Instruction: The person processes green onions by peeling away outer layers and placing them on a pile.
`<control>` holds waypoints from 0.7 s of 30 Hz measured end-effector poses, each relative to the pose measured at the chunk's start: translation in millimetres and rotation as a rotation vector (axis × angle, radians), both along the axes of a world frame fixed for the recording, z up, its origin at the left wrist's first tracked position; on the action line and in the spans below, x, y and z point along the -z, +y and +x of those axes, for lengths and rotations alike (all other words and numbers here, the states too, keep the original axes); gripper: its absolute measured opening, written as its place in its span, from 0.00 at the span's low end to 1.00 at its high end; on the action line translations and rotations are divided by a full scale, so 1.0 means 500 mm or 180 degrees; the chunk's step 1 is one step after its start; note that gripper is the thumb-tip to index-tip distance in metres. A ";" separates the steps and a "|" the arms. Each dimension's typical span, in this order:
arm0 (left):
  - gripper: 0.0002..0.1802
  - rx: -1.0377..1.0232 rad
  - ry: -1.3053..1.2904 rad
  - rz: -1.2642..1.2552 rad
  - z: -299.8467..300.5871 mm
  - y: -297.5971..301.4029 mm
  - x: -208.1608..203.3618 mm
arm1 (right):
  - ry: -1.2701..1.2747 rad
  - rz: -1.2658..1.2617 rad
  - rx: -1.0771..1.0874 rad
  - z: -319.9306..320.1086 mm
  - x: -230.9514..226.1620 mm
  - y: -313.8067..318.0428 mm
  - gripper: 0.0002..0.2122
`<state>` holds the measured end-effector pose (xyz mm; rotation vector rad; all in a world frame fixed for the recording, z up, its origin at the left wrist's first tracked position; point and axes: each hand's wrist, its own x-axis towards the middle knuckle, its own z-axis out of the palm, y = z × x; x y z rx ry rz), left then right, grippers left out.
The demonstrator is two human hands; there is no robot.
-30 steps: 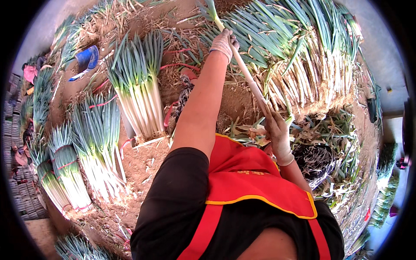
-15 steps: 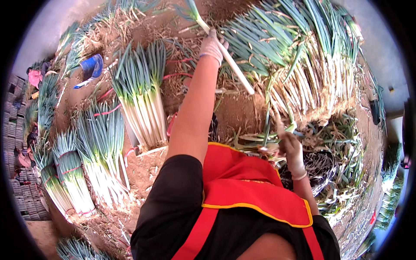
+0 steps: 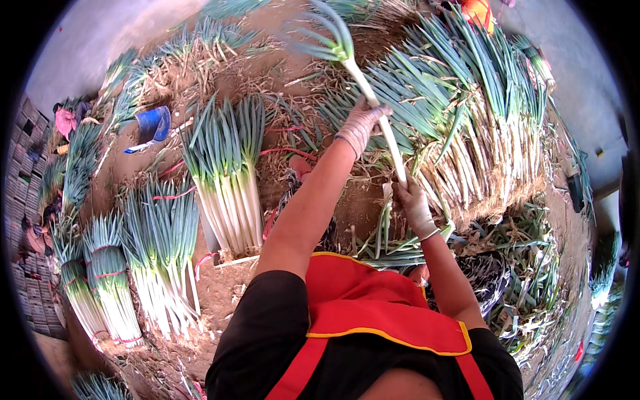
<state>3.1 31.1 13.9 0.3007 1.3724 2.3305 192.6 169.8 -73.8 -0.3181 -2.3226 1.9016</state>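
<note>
Before us, the left hand curls its fingers around a green onion, the right hand gripping its near end; light, even pressure should prevent bruising.

I have the onion slanting away ahead of me, left hand midway up it, right hand at its lower end. The onion heap lies right, leaf scraps nearer me. Leftward come one bundle, a second bundle, then two tied bundles; beyond them, what may be a bucket sits on the ground.
</note>
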 end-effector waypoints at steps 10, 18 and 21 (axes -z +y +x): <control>0.33 -0.0238 0.0183 0.0128 0.032 -0.012 -0.018 | -0.0241 0.0659 -0.0109 0.040 -0.032 -0.047 0.11; 0.27 -0.1416 0.1120 -0.0870 -0.053 -0.255 -0.104 | -0.0326 0.2456 -0.1200 0.243 0.332 0.060 0.12; 0.22 -0.1861 0.1632 -0.2053 -0.100 -0.431 -0.101 | -0.0772 0.2143 -0.1263 0.222 0.319 0.023 0.12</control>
